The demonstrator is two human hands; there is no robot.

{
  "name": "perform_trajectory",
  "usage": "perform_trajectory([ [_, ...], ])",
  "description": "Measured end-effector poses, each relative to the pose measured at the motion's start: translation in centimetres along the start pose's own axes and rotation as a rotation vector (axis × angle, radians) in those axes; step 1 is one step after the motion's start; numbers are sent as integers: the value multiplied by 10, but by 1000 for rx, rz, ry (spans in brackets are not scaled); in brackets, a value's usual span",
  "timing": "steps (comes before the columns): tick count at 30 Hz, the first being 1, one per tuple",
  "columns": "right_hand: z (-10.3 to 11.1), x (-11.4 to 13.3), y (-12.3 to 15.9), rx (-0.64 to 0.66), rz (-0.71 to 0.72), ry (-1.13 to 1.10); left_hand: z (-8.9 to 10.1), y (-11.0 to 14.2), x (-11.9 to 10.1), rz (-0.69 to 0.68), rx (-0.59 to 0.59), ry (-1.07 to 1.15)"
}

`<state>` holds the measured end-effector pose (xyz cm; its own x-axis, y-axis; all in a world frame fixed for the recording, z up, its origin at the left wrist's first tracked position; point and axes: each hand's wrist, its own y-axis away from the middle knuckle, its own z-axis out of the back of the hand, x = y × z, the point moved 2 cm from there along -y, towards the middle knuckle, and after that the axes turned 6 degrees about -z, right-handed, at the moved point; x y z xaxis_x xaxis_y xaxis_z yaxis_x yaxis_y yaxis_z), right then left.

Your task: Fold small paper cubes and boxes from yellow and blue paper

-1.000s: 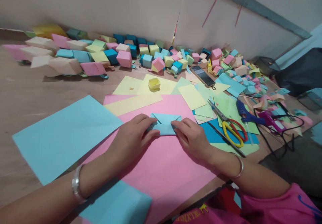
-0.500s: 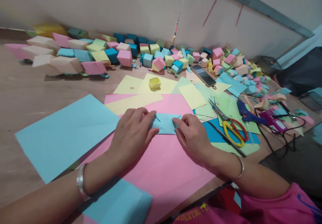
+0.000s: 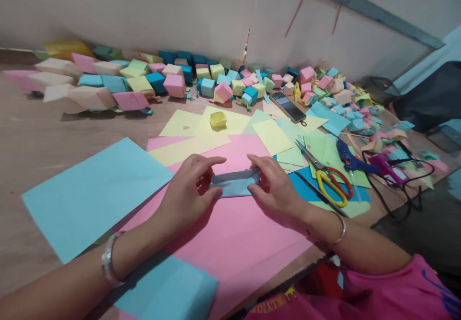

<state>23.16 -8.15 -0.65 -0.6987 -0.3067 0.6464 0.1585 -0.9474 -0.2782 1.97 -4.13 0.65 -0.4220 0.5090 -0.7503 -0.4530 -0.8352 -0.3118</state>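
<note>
A small folded light blue paper stands partly opened, like a shallow tray, over a large pink sheet. My left hand holds its left end, thumb on the near side and index finger stretched out above. At the right end, my right hand has its thumb on the near wall and its fingers behind. My fingers hide both ends of the folded paper. To the left lies a large light blue sheet, and another blue sheet is under my left forearm.
Scissors, a dark pen-like tool and a blue glue gun with a black cord lie at the right. Behind are a small yellow paper box, a phone and rows of folded paper boxes along the wall.
The folded blue paper was lying flat between my fingertips; its far edge is now raised and it gapes open. My index fingers have lifted and straightened.
</note>
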Motion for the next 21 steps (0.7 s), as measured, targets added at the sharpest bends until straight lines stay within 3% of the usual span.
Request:
perform_trajectory([
  [4, 1, -6, -5, -26, -187, -430, 8, -2, 0, 34, -65, 165],
  [8, -2, -9, -9, 160, -412, -761, 11, -4, 4, 104, -94, 258],
  [15, 12, 5, -12, 107, -419, -738, 2, -1, 8, 212, -64, 513],
  [21, -1, 26, -59, 228, -384, -758, 16, -8, 13, 153, -264, 485],
])
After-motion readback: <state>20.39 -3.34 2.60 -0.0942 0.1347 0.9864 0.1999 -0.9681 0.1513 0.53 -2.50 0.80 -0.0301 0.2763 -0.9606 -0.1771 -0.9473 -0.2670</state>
